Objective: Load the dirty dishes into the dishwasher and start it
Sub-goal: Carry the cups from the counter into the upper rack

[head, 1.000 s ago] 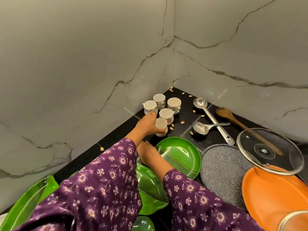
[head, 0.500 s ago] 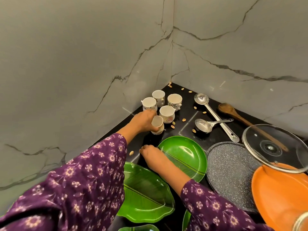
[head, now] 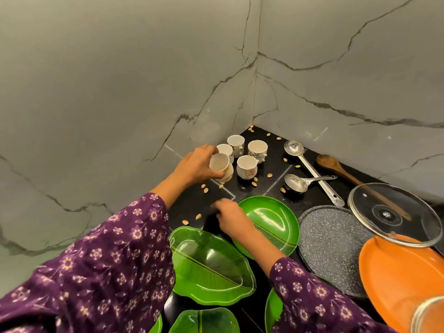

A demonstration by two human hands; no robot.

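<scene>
Small white ceramic cup, tilted, clasped in left grip: lift clear of neighbouring white cups, keeping upright; right grip blurred, closure unreadable.

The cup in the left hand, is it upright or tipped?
Tipped: the cup in the left hand leans, its open mouth facing the camera.

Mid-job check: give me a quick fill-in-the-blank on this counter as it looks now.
The ___ hand grips a tilted cup.
___ other cups stand on the counter.
The glass lid overlaps the ___ plate.
The round plate nearest the cups is ___.
Missing: left; four; orange; green.
</scene>
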